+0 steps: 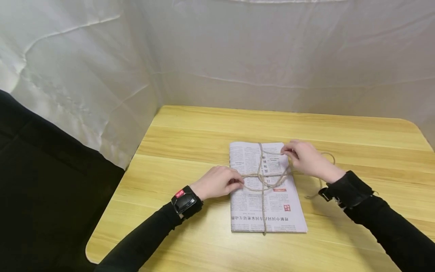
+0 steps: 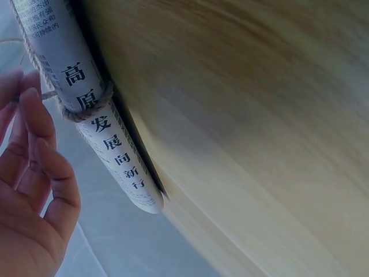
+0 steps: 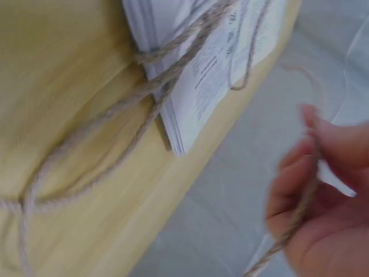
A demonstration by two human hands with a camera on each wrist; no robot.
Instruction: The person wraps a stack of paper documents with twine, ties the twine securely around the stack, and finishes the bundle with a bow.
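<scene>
White crinkled sheeting (image 1: 272, 56) hangs behind and to the left of a pale wooden table (image 1: 357, 151) with rounded corners, and a black drape (image 1: 51, 170) falls away on the far left. Near the table's middle lies a folded stack of newspapers (image 1: 282, 211), printed in Chinese; the headline along its near edge reads upside down from here, with a small red seal beside it, and on the fold in the left wrist view the large characters 高原发展向新行 can be read. Jute twine (image 1: 262, 177) crosses the stack lengthwise and across, meeting near its centre, with loose loops trailing onto the wood at the right. The left hand (image 1: 217, 182) rests at the stack's left edge, fingers curled at the cross strand; whether they actually pinch it I cannot tell. The right hand (image 1: 306, 158) sits over the stack's upper right corner, fingertips pinching a strand of twine. A black wrist strap (image 1: 185, 202) carries a small red tag, its writing too small to read
</scene>
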